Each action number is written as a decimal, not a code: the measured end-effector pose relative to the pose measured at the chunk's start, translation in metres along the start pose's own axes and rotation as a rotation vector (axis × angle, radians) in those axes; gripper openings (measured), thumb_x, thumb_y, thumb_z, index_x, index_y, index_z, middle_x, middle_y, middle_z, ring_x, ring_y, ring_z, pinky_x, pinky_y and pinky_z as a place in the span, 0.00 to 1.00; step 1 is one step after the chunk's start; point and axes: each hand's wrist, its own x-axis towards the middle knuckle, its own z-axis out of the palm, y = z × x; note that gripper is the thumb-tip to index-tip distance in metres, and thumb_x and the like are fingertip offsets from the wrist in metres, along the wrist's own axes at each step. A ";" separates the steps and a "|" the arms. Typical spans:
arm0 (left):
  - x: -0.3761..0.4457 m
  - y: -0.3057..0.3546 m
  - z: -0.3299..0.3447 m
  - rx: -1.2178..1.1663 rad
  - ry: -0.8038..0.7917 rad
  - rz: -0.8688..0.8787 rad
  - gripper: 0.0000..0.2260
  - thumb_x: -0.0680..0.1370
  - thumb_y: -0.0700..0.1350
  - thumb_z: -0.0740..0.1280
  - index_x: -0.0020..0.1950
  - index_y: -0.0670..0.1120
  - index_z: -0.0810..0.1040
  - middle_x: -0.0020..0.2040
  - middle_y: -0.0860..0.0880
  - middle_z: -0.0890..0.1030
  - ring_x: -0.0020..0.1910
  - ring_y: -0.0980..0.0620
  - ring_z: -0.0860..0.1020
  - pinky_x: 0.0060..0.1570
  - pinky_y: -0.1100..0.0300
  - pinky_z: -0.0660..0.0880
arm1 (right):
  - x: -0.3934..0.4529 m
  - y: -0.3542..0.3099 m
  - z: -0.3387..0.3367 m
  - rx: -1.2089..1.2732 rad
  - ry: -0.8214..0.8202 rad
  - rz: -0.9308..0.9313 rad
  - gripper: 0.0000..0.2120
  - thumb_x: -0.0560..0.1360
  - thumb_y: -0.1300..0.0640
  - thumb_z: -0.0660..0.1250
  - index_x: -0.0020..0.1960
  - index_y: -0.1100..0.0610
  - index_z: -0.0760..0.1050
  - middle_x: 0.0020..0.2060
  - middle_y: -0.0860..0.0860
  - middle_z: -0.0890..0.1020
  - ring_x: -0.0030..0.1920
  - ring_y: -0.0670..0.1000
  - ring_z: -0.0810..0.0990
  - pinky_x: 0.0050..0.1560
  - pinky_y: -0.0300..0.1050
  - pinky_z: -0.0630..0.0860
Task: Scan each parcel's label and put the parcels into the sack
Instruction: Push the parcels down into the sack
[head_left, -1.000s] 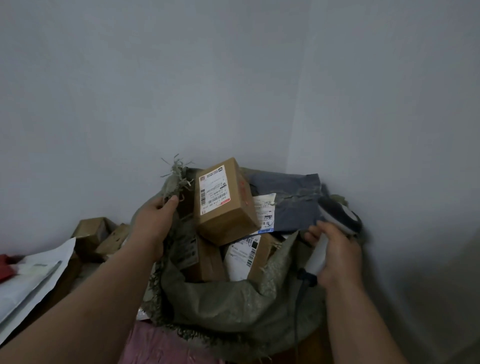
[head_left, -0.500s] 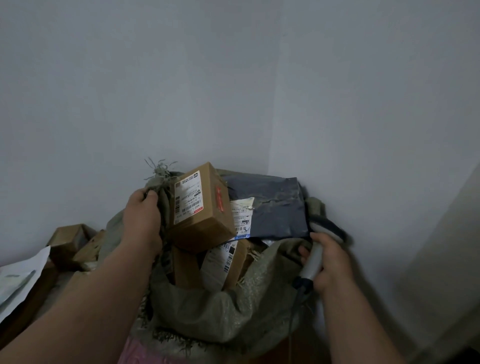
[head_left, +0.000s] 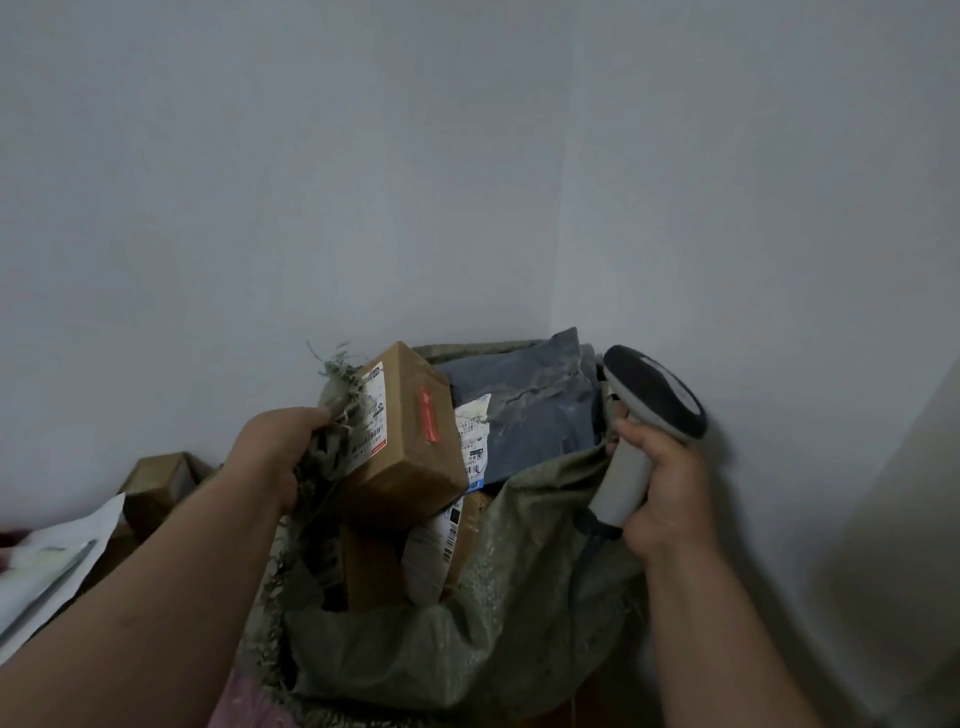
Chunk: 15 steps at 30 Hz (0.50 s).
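Since half a second ago the scanner has risen, its head now above the sack's rim. Right hand curls round its handle; left hand grips the sack's frayed edge. Between the hands a brown box sits tilted atop other boxes inside the sack, a grey mailer behind it. More boxes lie beyond the left hand.
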 end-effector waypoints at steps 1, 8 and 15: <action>0.000 0.002 0.000 -0.022 -0.013 0.044 0.06 0.77 0.45 0.71 0.46 0.43 0.83 0.40 0.42 0.85 0.39 0.43 0.83 0.41 0.52 0.79 | -0.001 0.000 0.002 0.002 -0.015 0.034 0.06 0.73 0.65 0.70 0.46 0.58 0.83 0.35 0.48 0.85 0.37 0.48 0.81 0.39 0.44 0.77; -0.016 0.059 0.001 -0.450 -0.322 0.467 0.09 0.81 0.44 0.65 0.50 0.46 0.85 0.48 0.41 0.86 0.46 0.44 0.86 0.41 0.50 0.83 | -0.005 -0.009 0.029 0.064 -0.172 -0.207 0.10 0.65 0.63 0.74 0.46 0.57 0.85 0.38 0.50 0.85 0.37 0.47 0.82 0.36 0.40 0.80; -0.005 -0.015 -0.007 0.022 -0.100 0.152 0.14 0.72 0.56 0.76 0.44 0.45 0.83 0.41 0.45 0.85 0.38 0.47 0.83 0.38 0.56 0.78 | 0.002 0.014 -0.003 -0.192 0.010 0.075 0.10 0.70 0.61 0.74 0.51 0.58 0.85 0.45 0.56 0.86 0.46 0.58 0.83 0.46 0.54 0.80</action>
